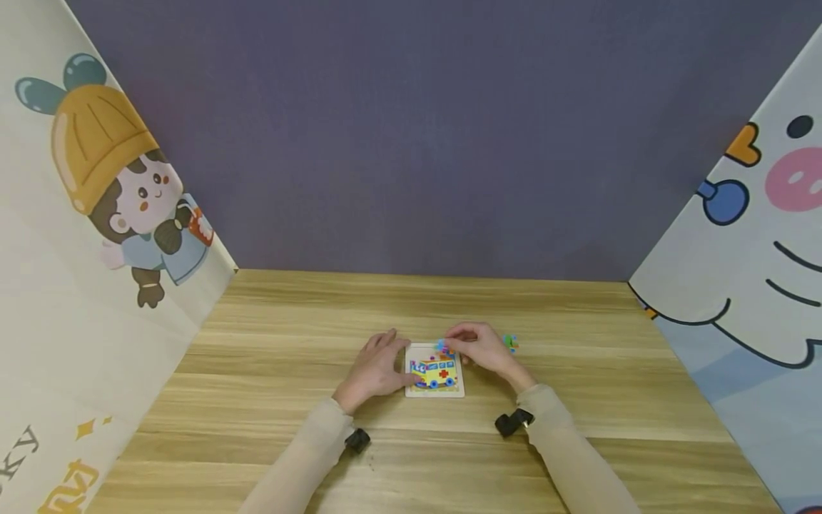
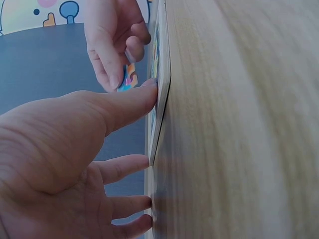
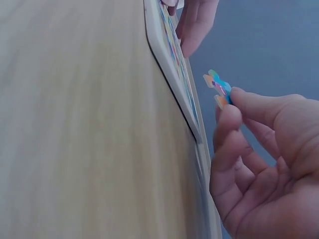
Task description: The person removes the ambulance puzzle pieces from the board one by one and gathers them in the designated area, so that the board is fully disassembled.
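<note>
Held just above the far right part of its board, a small, flat jigsaw piece in blue, purple and orange (image 3: 219,88) looks light and stiff, more likely wood or card than anything soft. Its printed face may be a little slick and its narrow knobs the weakest spots, so the cut edges seem the better hold. The right hand (image 1: 484,350) pinches it at one end between thumb and fingertip, closed to barely the piece's own thickness, leaving the knobbed end free. Below, the square, pale-rimmed puzzle board (image 3: 162,57) lies flat, showing a yellow ambulance with a red cross (image 1: 439,373). The left hand (image 1: 379,364) spreads wide, gripping nothing, its thumb resting on the board and its forefinger at a corner (a steadying touch, by the look of it; so thin a board could slide). Beyond the right hand, another loose piece, green and blue (image 1: 510,343), sits on the wood-grained tabletop (image 1: 289,357), before a dark, plain panel (image 1: 411,143).
</note>
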### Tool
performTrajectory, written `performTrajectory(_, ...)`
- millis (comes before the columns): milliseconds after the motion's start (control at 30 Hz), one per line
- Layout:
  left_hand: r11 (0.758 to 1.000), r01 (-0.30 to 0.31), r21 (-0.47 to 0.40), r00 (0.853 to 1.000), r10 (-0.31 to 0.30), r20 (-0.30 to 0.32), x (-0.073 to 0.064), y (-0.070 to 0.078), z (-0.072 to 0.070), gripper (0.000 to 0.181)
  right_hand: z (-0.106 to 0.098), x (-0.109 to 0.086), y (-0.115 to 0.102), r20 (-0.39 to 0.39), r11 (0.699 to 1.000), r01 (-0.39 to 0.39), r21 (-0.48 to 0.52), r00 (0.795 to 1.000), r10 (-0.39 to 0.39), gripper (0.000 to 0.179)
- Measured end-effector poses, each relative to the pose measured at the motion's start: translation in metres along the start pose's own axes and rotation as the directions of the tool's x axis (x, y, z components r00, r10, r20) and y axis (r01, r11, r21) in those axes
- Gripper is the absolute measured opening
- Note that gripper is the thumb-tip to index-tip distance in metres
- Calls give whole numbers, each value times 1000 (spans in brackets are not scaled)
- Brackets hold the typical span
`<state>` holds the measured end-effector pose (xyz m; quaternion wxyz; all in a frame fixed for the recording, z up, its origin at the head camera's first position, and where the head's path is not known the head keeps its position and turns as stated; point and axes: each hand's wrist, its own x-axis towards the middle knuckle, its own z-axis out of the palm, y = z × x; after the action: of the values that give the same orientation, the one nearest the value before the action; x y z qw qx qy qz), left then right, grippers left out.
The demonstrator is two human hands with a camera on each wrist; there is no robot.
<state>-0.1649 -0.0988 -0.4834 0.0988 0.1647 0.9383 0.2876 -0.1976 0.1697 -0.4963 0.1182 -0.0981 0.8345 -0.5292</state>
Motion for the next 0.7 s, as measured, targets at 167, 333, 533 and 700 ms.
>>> performTrajectory(167, 1000, 2, -3, 1000, -2, 1, -1, -1, 0, 75, -5, -5, 0, 12, 999, -14, 48, 1000, 13, 33)
performTrajectory(333, 1000, -3, -4, 1000, 3, 2, -1, -2, 0, 76, -13, -10, 4, 8, 996, -41, 78, 999, 40, 34)
performTrajectory(533, 1000, -4, -3, 1000, 4, 3, -1, -2, 1, 76, -26, -18, 12, -22, 997, -48, 68, 999, 49, 35)
performTrajectory(700, 1000, -14, 0, 1000, 14, 1, -1, -3, 1, 76, -38, -25, 18, -48, 995, -54, 86, 997, 58, 37)
